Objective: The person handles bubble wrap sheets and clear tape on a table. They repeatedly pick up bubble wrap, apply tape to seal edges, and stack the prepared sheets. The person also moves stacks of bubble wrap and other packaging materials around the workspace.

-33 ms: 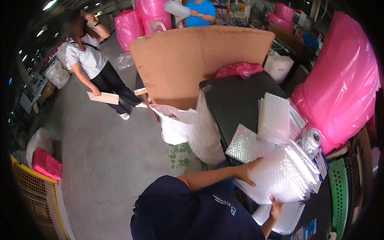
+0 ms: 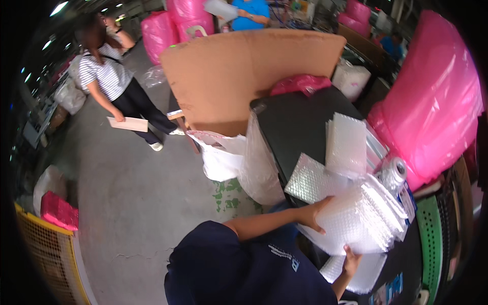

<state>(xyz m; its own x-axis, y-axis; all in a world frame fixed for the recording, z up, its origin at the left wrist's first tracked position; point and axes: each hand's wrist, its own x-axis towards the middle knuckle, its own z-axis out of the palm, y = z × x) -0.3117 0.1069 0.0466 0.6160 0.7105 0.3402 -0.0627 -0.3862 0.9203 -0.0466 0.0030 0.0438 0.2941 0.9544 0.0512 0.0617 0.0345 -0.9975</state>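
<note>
A thick stack of clear bubble-wrap bags [image 2: 351, 218] is held between my hands above the dark table. My left hand [image 2: 313, 214] grips its left side, thumb and fingers spread along the edge. My right hand [image 2: 352, 260] clasps the near edge, with the thumb on top and the other fingers partly hidden. Under the stack's near side lies another bubble-wrap piece [image 2: 368, 273]. Just beyond it rest a loose bubble-wrap sheet [image 2: 309, 175] and a neat pile of bubble-wrap bags [image 2: 346, 145].
A silvery roll [image 2: 392, 172] lies right of the stack on the black table [image 2: 290, 122]. Large pink plastic bundles [image 2: 432, 96] rise at the right, beside a green perforated panel [image 2: 432, 244]. A brown board [image 2: 249, 76] stands beyond. A person [image 2: 109, 76] holds a flat piece at left.
The whole view has shifted slightly, with the surroundings a little higher and further left. My hands keep the same hold on the stack of bubble-wrap bags.
</note>
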